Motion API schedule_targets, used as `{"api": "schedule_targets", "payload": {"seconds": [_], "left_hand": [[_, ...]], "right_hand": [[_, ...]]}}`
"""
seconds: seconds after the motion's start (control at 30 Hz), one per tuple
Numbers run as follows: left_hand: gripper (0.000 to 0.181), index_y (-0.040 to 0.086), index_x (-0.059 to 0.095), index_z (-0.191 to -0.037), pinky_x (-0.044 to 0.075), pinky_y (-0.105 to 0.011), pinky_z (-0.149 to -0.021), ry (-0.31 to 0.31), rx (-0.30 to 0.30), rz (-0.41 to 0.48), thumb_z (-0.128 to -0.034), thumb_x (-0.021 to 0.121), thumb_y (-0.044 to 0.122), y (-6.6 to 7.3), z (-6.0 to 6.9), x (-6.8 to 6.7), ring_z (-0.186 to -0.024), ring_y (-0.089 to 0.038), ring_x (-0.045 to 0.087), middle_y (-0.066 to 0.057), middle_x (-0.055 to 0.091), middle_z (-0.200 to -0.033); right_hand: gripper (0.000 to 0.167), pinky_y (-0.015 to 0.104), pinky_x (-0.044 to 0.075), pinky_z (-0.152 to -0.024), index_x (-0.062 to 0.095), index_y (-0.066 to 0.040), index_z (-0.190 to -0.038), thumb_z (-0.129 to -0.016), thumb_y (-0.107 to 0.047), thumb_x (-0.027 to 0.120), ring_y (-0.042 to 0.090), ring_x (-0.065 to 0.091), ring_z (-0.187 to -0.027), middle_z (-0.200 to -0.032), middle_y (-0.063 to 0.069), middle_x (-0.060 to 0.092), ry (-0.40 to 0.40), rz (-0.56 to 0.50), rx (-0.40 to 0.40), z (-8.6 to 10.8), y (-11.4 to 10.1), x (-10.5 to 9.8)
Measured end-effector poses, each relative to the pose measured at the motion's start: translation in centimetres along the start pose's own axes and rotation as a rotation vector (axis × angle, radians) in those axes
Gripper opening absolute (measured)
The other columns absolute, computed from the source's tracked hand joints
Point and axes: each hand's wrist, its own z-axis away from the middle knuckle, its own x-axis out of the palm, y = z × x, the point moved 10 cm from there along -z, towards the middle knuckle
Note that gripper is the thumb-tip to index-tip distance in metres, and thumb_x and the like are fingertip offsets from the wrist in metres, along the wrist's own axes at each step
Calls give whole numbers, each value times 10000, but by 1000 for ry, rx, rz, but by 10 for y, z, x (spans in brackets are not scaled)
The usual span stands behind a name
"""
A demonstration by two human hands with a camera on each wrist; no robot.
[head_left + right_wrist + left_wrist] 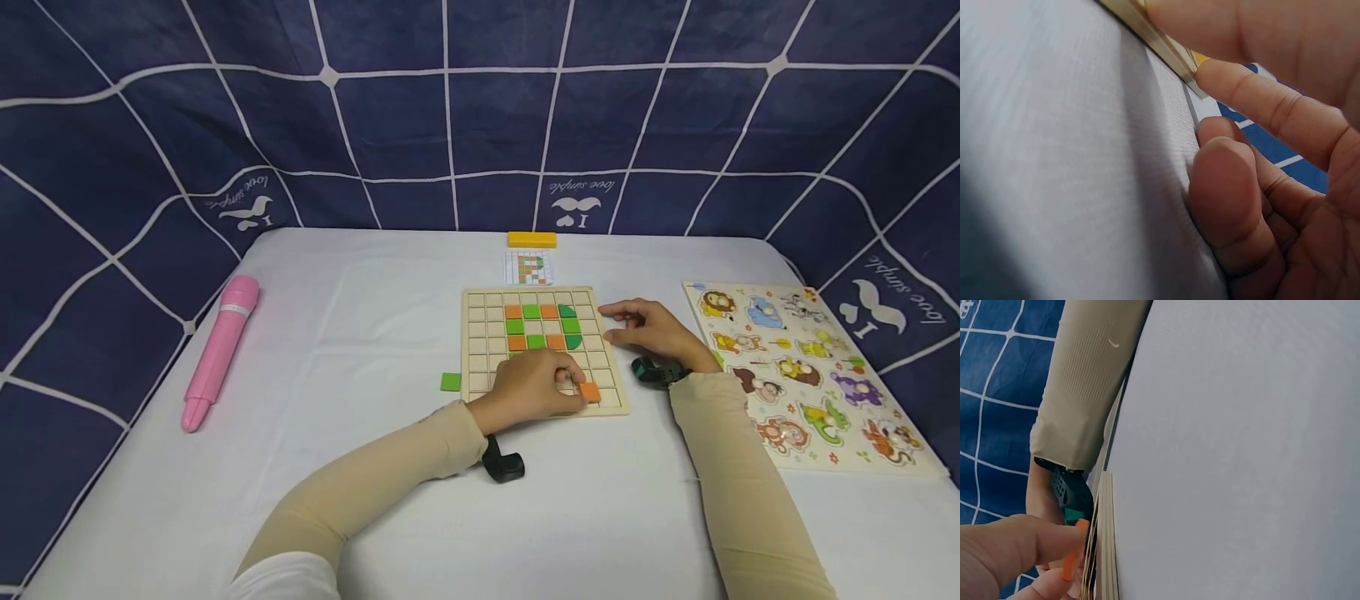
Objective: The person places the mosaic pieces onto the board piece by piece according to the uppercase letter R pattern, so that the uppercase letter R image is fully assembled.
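Note:
A square wooden grid board [476, 333] lies on the white table, with orange and green tiles set in its cells. My left hand [534, 383] pinches an orange square tile [590, 392] over the board's near right corner. In the left wrist view, that orange tile [1071, 562] stands tilted between thumb and fingertips. At the board's right edge, my right hand [651, 331] rests its thumb and index finger against the side. The right wrist view shows the board's edge [1166, 53] touched by these two fingers, the others bent. Part of the board's near rows is hidden by my left hand.
A loose green square tile [450, 382] lies left of the board. Behind it are a pattern card [529, 268] and a yellow block [532, 240]. A pink microphone-shaped stick [217, 354] lies far left, and an animal puzzle board [813, 375] stretches beside my right forearm.

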Motion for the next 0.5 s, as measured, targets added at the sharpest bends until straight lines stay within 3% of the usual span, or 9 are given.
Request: {"api": "schedule_targets", "payload": {"seconds": [0.5], "left_hand": [[170, 305, 794, -990, 395, -341, -739, -47, -13, -33, -859, 901, 330, -2, 2, 5, -744, -28, 517, 166, 557, -775]], "right_hand": [[545, 248, 401, -743, 624, 97, -1436, -955, -73, 816, 184, 467, -855, -1240, 252, 613, -1, -6, -9, 1, -2, 0]]}}
